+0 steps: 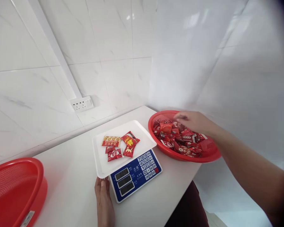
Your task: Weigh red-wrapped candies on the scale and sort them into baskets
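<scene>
A blue electronic scale [136, 175] stands on the white counter with a white tray [101, 164] on top. Several red candy packets [120, 143] lie on the tray. My left hand [104, 198] rests flat on the counter at the scale's near left corner, fingers together and touching the tray's edge. My right hand [192, 122] reaches over a red basket [203, 157] full of red wrapped candies [180, 138], fingers curled down into the pile; whether they hold a candy is hidden.
A second red basket [16, 189] sits at the counter's left end. A white wall socket [81, 103] is on the tiled wall behind. The counter's right edge runs just under the candy basket, which overhangs it.
</scene>
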A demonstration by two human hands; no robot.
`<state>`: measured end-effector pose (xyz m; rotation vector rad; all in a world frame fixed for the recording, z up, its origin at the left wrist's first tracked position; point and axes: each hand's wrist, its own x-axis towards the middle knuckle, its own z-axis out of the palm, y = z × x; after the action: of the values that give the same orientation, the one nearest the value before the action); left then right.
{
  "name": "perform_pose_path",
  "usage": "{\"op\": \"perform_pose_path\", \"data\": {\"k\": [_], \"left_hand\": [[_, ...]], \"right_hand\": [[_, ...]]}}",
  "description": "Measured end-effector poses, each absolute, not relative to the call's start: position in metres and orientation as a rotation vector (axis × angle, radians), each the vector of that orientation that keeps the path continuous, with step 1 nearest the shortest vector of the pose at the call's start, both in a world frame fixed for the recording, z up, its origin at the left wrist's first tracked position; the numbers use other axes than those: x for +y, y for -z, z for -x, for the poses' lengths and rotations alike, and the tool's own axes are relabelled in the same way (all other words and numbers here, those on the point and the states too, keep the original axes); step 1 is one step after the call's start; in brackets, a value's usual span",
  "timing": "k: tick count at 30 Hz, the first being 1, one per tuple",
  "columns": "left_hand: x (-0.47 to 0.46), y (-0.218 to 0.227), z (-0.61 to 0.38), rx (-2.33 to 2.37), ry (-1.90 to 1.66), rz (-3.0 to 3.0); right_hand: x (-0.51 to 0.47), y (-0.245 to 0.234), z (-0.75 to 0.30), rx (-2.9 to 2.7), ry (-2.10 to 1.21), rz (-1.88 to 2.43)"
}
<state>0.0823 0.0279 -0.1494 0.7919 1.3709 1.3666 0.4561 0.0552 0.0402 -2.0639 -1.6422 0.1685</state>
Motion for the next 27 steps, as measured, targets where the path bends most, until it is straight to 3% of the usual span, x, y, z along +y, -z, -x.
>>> {"op": "perform_pose_path", "data": {"k": [2, 11, 15, 23, 27], "left_hand": [[0.028, 0.148, -0.084, 1.351, -1.357, -0.747], [0.022, 0.125, -0.091, 1.336, -1.369, -0.72], [0.021, 0.121, -0.094, 1.359, -1.364, -0.667], [0.023, 0.129, -0.093, 1.335, -1.404, -0.604], [0.025, 0.133, -0.092, 1.333, -1.431, -0.607]], "right_hand": [[0.053, -0.027, -0.484, -1.722, -0.125, 2.187], [0.062, 0.056, -0.477, -2.057, -0.618, 2.017], [0.065, 0.052, -0.492, -2.073, -0.639, 2.013], [0.06, 0.021, -0.531, -1.786, -0.337, 2.233], [0.05, 0.022, -0.505, -1.95, -0.503, 2.119]]}}
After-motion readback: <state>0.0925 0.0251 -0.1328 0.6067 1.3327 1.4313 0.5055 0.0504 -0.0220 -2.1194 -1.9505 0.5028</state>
